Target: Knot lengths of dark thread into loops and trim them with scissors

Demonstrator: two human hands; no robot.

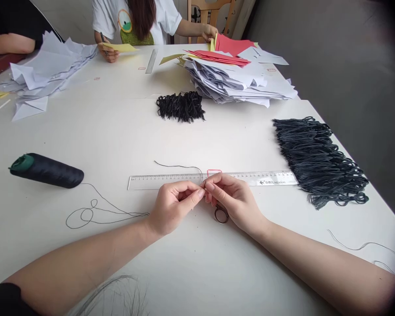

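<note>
My left hand (pixel 176 204) and my right hand (pixel 235 197) meet over a clear ruler (pixel 164 179), fingertips pinched together. Both are closed on a thin dark thread (pixel 181 166), whose loose end curls up above the ruler. From the left, more of this thread runs in loops out of a black thread spool (pixel 57 171) lying on its side. A dark ring (pixel 221 215), perhaps a scissors handle, shows under my right hand; the rest of it is hidden.
Black tassels (pixel 319 162) lie piled on the right, beside the ruler's end. A smaller bunch of black loops (pixel 181 106) sits mid-table. Beyond are stacked papers (pixel 230 81), more papers (pixel 52 66) and a seated person (pixel 138 22) holding a pen and yellow paper.
</note>
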